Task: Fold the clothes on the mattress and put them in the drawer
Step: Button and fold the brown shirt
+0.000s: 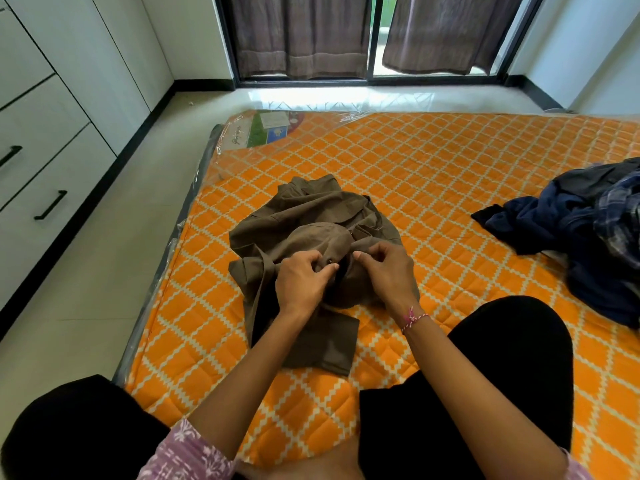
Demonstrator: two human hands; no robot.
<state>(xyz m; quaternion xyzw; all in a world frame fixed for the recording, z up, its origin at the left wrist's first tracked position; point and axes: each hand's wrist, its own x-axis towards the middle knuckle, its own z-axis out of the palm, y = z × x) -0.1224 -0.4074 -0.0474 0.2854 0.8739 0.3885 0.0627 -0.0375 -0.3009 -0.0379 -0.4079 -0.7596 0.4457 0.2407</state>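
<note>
Left hand (304,277) and right hand (388,271) are pinched on shirt (304,223) placket, mid-mattress (433,161); buttoning judged underway, flattening needed next.

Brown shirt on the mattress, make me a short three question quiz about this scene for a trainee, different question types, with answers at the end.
1. True or false: both hands pinch the brown shirt near a button.
2. Multiple choice: where does the pile of dark blue clothes lie? A) on the floor by the drawers B) on the mattress, to the person's right C) on the person's lap
3. Fill in: the wrist of the ___ hand wears a pink and white thread band.

Key
1. True: the left hand and right hand both pinch the cloth at the button.
2. B
3. right
</note>
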